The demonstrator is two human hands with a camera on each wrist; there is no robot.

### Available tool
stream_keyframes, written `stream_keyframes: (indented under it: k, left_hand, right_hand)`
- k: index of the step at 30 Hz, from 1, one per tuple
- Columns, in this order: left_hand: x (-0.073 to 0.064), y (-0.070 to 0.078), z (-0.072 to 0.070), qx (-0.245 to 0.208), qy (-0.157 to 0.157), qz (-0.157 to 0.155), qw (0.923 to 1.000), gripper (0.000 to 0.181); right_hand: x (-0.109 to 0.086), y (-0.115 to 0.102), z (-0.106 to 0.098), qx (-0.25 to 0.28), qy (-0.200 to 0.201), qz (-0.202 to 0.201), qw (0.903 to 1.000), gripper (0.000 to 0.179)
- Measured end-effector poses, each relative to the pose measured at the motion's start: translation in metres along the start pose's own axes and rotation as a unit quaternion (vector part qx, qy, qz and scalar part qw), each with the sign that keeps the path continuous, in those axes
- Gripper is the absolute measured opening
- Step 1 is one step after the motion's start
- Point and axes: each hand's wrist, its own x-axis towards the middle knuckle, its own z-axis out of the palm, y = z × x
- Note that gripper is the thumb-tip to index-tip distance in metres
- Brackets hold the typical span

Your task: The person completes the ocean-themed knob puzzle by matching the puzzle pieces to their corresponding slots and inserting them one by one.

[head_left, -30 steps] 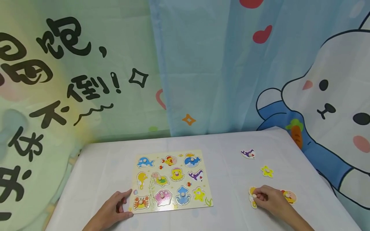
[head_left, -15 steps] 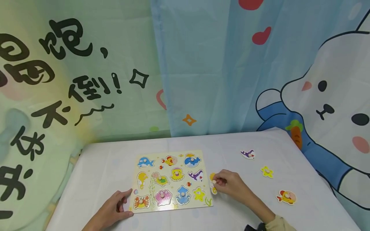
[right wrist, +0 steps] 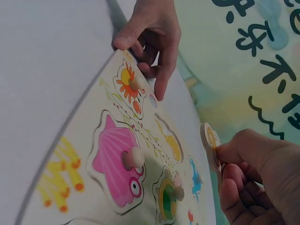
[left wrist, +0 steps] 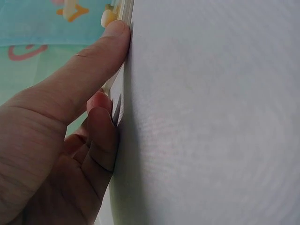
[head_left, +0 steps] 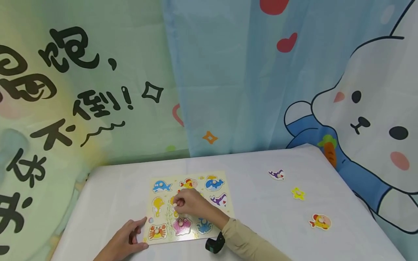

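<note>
A pale puzzle board (head_left: 176, 179) with sea-animal pictures lies on the table. My left hand (head_left: 122, 237) holds its near left corner, thumb at the near edge and index finger along the left edge. Over the board's middle, my right hand (head_left: 192, 203) pinches a yellow seahorse piece (right wrist: 209, 140) by its knob. In the right wrist view the piece stands on edge, raised above the board. A yellow seahorse-shaped recess (head_left: 158, 206) is just left of it. The pink shell-shaped piece (head_left: 182, 226), crab piece (head_left: 157, 232) and turtle piece (right wrist: 167, 197) sit in the board.
Right of the board lie a purple whale piece (head_left: 277, 175), a yellow starfish piece (head_left: 298, 194) and a red-and-yellow fish piece (head_left: 320, 222). A white cloth (head_left: 254, 217) covers the table. Printed curtains (head_left: 215, 87) hang behind it.
My right hand has carried the seahorse piece left from the table's right side, past the board's right edge, to over its middle. My left hand stays at the corner.
</note>
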Motion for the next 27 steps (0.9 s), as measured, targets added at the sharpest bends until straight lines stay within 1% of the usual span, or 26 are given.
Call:
stream_keyframes:
  k: [5, 8, 10, 11, 14, 19, 24, 27]
  left_hand:
    - [0.001, -0.003, 0.0, 0.005, -0.007, 0.022, 0.9997, 0.093]
    - [0.002, -0.004, -0.001, 0.012, -0.008, 0.026, 0.9996, 0.092]
    - [0.001, -0.004, -0.001, 0.013, -0.009, 0.028, 0.9995, 0.091]
    - [0.001, -0.004, -0.002, 0.014, -0.01, 0.028, 0.9995, 0.09]
    - [-0.001, -0.003, -0.002, 0.013, -0.013, 0.035, 0.9992, 0.088]
    - [-0.001, -0.003, -0.001, 0.002, -0.019, 0.046, 0.9987, 0.087]
    - [0.0, -0.005, -0.002, 0.001, -0.022, 0.053, 0.9983, 0.086]
    - [0.0, -0.005, -0.003, 0.004, -0.022, 0.051, 0.9984, 0.086]
  right_hand:
    - [0.021, 0.0, 0.011, -0.018, -0.018, -0.004, 0.9997, 0.006]
    - [0.032, -0.001, 0.018, -0.035, -0.032, -0.003, 0.9989, 0.006]
    - [0.04, -0.003, 0.025, -0.041, -0.044, 0.006, 0.9982, 0.006]
    - [0.043, -0.003, 0.029, -0.041, -0.049, 0.012, 0.9979, 0.007]
    - [0.051, -0.005, 0.039, -0.054, -0.056, 0.012, 0.9968, 0.012]
    - [0.06, -0.011, 0.051, -0.068, -0.071, 0.027, 0.9948, 0.021]
    - [0.065, -0.012, 0.058, -0.088, -0.069, 0.052, 0.9923, 0.022]
    - [0.066, -0.012, 0.061, -0.092, -0.066, 0.067, 0.9913, 0.022]
